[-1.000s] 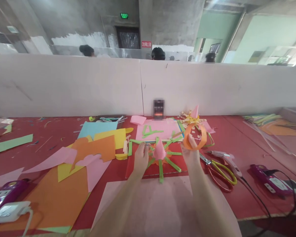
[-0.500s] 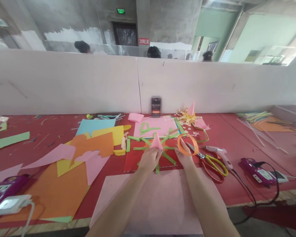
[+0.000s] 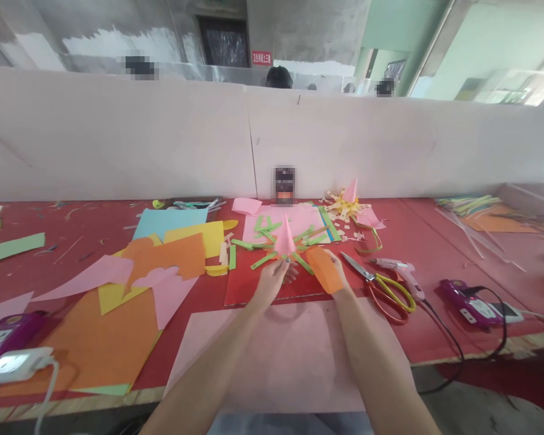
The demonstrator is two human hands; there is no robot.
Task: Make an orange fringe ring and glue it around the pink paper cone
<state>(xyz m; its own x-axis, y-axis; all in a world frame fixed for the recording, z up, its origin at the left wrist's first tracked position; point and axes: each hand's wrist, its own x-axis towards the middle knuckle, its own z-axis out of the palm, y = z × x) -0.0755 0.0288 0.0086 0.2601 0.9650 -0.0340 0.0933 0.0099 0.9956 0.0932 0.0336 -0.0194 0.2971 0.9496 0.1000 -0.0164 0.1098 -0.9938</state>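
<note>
Two bare hands are in my view: the left hand (image 3: 271, 284) pinches the pink cone (image 3: 285, 240) low at its base, above the red sheet (image 3: 254, 293). An orange band (image 3: 325, 270) covers much of the right hand (image 3: 340, 269), so I cannot tell its grip. I'd pinch lightly, lest the paper crease, and keep the green strips (image 3: 304, 264) clear of the band. Scissors (image 3: 381, 287) lie just right, the glue gun (image 3: 403, 275) beyond.

Two hands (image 3: 272, 279) (image 3: 336, 266), two pink cones (image 3: 285, 239) (image 3: 351, 192), one orange loop (image 3: 324, 270), one glue gun (image 3: 403, 273).
</note>
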